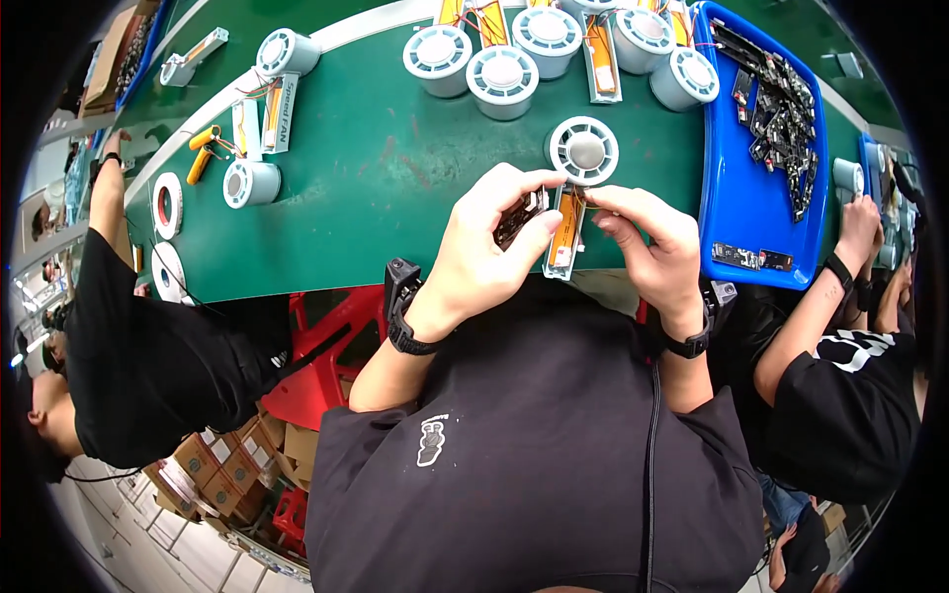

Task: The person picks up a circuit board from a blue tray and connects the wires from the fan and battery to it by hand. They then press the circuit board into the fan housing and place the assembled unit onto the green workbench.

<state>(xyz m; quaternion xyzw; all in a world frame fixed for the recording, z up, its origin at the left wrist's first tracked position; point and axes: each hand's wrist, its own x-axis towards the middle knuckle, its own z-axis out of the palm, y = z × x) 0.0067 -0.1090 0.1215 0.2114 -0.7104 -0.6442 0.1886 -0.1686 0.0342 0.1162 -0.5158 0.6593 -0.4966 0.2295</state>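
Observation:
Right in front of me on the green table lies a small handheld fan with a round pale-blue head [583,150] and an open handle [560,259]. Inside the handle sits an orange battery [565,225]. Dark circuit boards [521,217] are gripped in my left hand [479,242], whose fingertips reach the fan's neck. My right hand [654,229] is closed in a pinch beside the neck, where thin wires run. What lies between its fingertips is too small to make out.
A blue tray [727,198] of circuit boards [781,128] stands on the right. Several fans with orange batteries [502,79] line the far side. More fan parts [252,183] and tape rolls [168,206] lie leftward. Co-workers sit on both sides, one at left [168,376].

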